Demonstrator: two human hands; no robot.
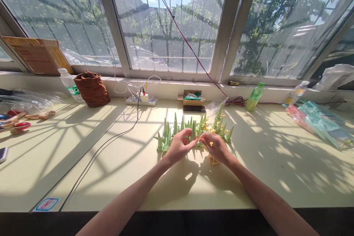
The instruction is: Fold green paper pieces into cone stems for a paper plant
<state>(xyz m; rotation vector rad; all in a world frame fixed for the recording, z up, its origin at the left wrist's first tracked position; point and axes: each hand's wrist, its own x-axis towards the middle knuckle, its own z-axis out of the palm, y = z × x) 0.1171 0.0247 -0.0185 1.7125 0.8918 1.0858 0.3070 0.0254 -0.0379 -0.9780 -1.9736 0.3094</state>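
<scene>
My left hand [179, 146] is closed round a small green cone [193, 131], which points upward between its thumb and fingers. Close beside it, my right hand [217, 148] is pinched at the cone's lower side; whatever sits in its fingertips is too small to make out. Several similar green cones [175, 125] stand upright on the table behind both hands. More cones [222, 129] stand to the right, with small yellow pieces among them. Other yellow pieces [212, 160] lie under my right hand, partly hidden by it.
Behind the cones are a phone [194, 109] and a small cardboard box [193, 99]. A power strip [141, 101] trails a cable across the table [116, 177]. A brown bag [92, 90] stands left; a green bottle [254, 97] and plastic bags [322, 123] are right.
</scene>
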